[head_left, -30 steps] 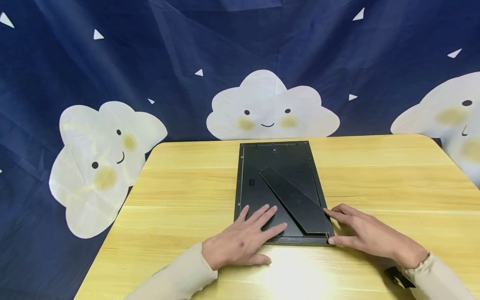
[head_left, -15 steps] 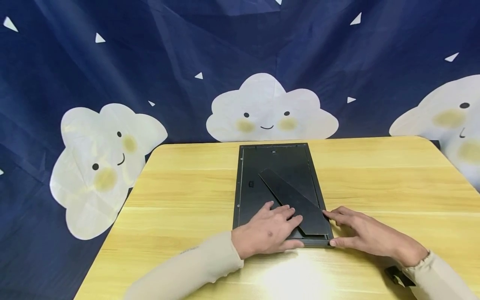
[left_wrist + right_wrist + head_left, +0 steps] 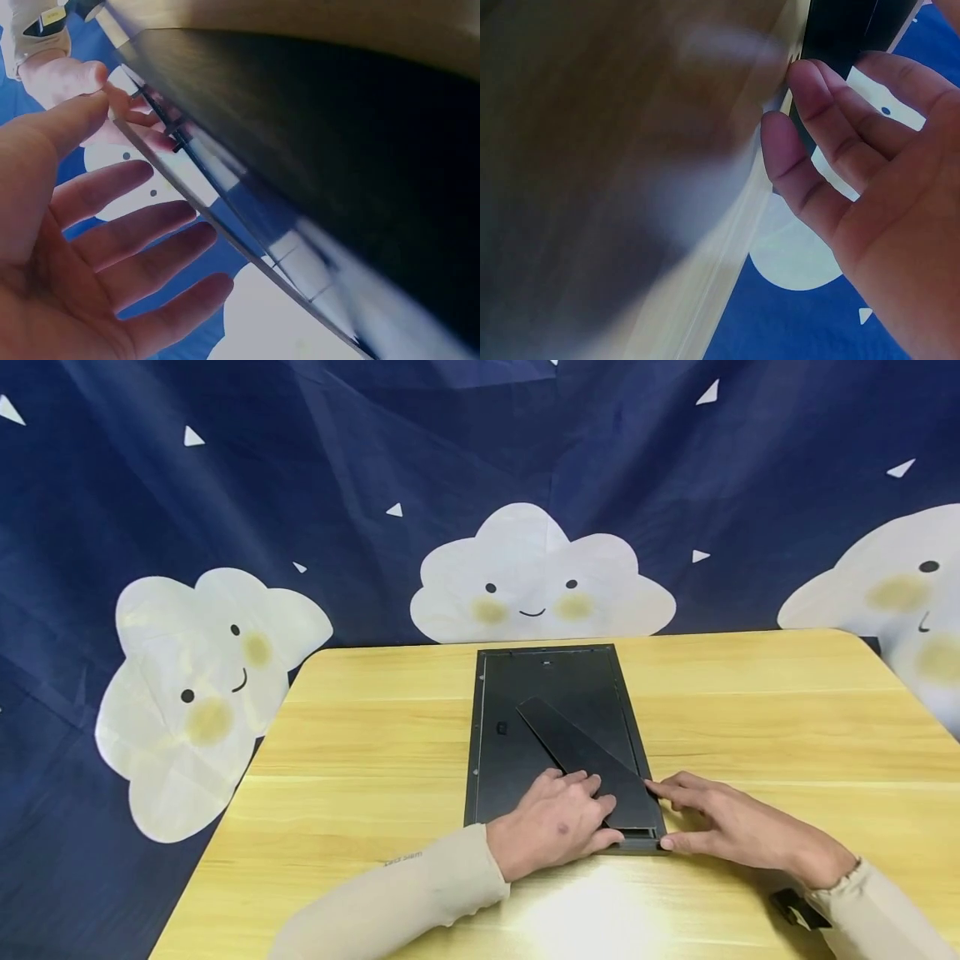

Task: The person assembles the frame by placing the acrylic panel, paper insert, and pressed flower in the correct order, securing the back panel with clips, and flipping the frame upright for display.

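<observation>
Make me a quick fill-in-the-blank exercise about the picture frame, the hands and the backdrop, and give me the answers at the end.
1. The frame lies on the table with its ____ facing up.
2. The hand reaching over the stand is the person's ____ one.
3. In the head view, the other hand is at the frame's near ____ corner.
4. Around the white clouds, the backdrop is mostly dark ____.

Missing words: back; left; right; blue.

A navy fabric backdrop [image 3: 465,443] printed with smiling white clouds [image 3: 532,553] and white triangles [image 3: 192,437] hangs behind a yellowish wood-grain tabletop [image 3: 360,760]. Bright glare [image 3: 596,906] shines on the tabletop's near side.
</observation>
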The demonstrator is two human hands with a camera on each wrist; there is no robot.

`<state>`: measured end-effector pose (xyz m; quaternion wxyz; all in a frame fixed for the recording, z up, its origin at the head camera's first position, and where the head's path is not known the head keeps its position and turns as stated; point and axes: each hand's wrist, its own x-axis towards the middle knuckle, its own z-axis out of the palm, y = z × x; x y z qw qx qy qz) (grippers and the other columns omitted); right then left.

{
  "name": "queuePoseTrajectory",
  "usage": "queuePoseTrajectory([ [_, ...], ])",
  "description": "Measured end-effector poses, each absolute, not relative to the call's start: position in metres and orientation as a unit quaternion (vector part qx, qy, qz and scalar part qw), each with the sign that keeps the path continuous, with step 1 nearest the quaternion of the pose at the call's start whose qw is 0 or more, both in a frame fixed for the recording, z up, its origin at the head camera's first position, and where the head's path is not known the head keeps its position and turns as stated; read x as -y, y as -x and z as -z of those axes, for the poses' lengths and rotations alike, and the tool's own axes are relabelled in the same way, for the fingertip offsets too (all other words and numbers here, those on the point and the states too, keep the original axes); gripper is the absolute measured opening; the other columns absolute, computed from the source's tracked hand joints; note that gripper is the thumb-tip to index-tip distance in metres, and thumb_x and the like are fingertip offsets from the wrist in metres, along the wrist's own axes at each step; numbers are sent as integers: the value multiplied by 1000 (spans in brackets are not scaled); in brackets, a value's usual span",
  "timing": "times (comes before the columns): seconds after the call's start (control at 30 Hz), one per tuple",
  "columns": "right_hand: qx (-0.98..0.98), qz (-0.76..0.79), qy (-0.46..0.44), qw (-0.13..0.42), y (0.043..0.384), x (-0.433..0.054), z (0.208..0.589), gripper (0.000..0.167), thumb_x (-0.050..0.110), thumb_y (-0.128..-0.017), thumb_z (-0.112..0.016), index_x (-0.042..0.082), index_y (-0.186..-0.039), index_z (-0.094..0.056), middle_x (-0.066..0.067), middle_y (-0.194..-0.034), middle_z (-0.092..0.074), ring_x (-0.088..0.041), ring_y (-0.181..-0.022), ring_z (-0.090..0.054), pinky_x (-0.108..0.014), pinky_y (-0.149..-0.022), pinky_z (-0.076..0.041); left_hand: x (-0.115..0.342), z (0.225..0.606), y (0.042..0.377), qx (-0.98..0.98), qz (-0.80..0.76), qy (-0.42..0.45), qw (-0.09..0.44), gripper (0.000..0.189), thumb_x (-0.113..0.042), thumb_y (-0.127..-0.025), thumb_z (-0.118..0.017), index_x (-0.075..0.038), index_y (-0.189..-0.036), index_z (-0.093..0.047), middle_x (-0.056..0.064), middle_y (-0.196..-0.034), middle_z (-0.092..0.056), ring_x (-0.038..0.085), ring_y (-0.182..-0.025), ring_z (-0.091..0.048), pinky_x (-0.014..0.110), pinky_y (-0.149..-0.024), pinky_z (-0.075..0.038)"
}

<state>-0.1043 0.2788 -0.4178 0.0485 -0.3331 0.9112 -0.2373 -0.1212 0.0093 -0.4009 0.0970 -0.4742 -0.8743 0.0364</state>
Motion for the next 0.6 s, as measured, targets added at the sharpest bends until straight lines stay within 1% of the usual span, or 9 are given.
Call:
queuePoseTrajectory([
  [0.13,-911,241,331,56,104,-280,417,67,46,-93,-68,3,-143,-53,3,-129,-58,-11,-108,-59,-35,-88,-54,-11,402,121,872,-54,478,89,42,-57,-100,-50,-27,-112,-76,-1,-117,-71,14,-106,-67,30,-71,-53],
  [0.33,-909,239,337,54,105,-280,417,66,46,-93,-68,3,-141,-55,2,-130,-58,-12,-109,-60,-36,-88,-54,-12,403,120,876,-70,472,64,47,-63,-98,-48,-28,-116,-74,-1,-122,-69,16,-111,-65,32,-77,-53],
  [0.43,-910,236,338,51,106,-280,418,66,46,-93,-68,3,-141,-56,2,-130,-59,-13,-110,-60,-37,-89,-54,-11,403,119,877,-81,471,43,49,-64,-97,-47,-29,-122,-71,-2,-127,-66,16,-116,-62,35,-81,-52],
  [0.5,-911,233,337,51,106,-280,418,67,47,-93,-68,3,-141,-55,2,-130,-59,-13,-110,-59,-37,-89,-54,-10,403,120,877,-87,473,24,52,-65,-96,-48,-28,-128,-67,-3,-131,-64,16,-121,-60,37,-85,-51],
  [0.6,-910,233,339,45,106,-280,419,67,46,-92,-69,1,-141,-56,1,-130,-59,-11,-108,-59,-37,-89,-54,-7,399,125,876,-68,477,-16,63,-66,-93,-54,-24,-140,-58,-4,-138,-59,13,-127,-55,41,-93,-48],
])
